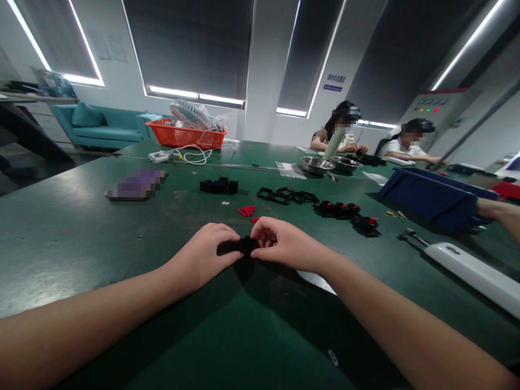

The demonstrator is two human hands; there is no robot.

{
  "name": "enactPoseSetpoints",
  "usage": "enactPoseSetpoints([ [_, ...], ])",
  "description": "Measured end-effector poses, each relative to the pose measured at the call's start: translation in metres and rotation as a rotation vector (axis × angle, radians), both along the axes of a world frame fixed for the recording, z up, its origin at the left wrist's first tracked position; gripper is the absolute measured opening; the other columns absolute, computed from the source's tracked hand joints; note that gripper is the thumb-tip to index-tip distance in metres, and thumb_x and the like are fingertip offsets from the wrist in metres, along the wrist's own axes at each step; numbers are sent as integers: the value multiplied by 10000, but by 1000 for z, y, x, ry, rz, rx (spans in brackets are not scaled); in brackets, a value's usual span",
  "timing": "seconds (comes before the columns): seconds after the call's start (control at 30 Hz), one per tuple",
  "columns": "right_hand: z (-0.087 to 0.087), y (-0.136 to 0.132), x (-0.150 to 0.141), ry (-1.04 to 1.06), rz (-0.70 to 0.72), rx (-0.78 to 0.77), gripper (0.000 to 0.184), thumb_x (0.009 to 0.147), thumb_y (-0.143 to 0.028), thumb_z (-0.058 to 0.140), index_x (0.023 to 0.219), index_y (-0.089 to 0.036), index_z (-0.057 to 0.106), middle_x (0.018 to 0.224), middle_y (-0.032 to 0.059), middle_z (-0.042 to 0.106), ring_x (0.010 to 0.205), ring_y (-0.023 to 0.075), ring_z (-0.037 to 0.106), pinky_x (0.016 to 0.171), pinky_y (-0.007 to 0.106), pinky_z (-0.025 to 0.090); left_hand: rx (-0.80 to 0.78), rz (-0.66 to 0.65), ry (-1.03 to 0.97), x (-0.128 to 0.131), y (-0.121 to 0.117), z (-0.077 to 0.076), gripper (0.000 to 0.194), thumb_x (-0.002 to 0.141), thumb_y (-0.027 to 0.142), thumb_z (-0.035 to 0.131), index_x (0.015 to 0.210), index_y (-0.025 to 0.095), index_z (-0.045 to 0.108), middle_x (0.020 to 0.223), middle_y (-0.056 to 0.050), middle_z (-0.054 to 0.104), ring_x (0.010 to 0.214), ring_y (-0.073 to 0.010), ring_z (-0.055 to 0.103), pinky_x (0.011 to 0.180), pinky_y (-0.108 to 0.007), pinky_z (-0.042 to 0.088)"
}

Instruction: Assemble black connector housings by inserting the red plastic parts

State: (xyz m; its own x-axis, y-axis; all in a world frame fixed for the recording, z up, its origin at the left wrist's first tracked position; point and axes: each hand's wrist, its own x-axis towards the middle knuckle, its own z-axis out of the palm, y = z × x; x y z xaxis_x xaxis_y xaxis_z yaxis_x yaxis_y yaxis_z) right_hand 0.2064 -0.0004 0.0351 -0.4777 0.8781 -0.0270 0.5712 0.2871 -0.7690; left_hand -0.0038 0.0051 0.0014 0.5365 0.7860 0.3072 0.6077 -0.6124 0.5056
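Between my hands, just above or on the green table, is a small black plastic part. Thumb and fingers of my left hand pinch its left side. My right hand grips the right side the same way, its other fingers curled. Fine details of the part are too dark to make out. Several small red pieces lie just beyond my hands. Farther off are black housings and several black rectangular frames. To the right sit black parts with red inserts.
A blue bin stands at the right, with another person's arm against it. Near it lies a white-handled tool. A pixelated flat object is at left. Behind are an orange basket, a white cable, metal bowls and two seated people.
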Motion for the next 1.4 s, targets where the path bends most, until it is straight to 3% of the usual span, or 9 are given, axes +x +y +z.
enactPoseSetpoints([
  [0.73, 2, 0, 0, -18, 6, -32, 230, 757, -165, 731, 924, -173, 574, 759, -36, 543, 692, 125, 517, 629, 266, 424, 26, 11, 98, 1, 1, -3, 169, 793, 274, 674, 914, 189, 756, 1052, -104, 735, 1051, -309, 628, 941, -457, 482],
  [1.4, -2, 4, 3, -12, 22, -41, 245, 760, -188, 737, 940, -176, 571, 749, -43, 535, 689, 121, 512, 632, 260, 415, 33, 11, 146, 1, 1, -6, 221, 807, 239, 699, 1011, 163, 741, 1089, -107, 718, 1083, -296, 617, 991, -468, 468],
])
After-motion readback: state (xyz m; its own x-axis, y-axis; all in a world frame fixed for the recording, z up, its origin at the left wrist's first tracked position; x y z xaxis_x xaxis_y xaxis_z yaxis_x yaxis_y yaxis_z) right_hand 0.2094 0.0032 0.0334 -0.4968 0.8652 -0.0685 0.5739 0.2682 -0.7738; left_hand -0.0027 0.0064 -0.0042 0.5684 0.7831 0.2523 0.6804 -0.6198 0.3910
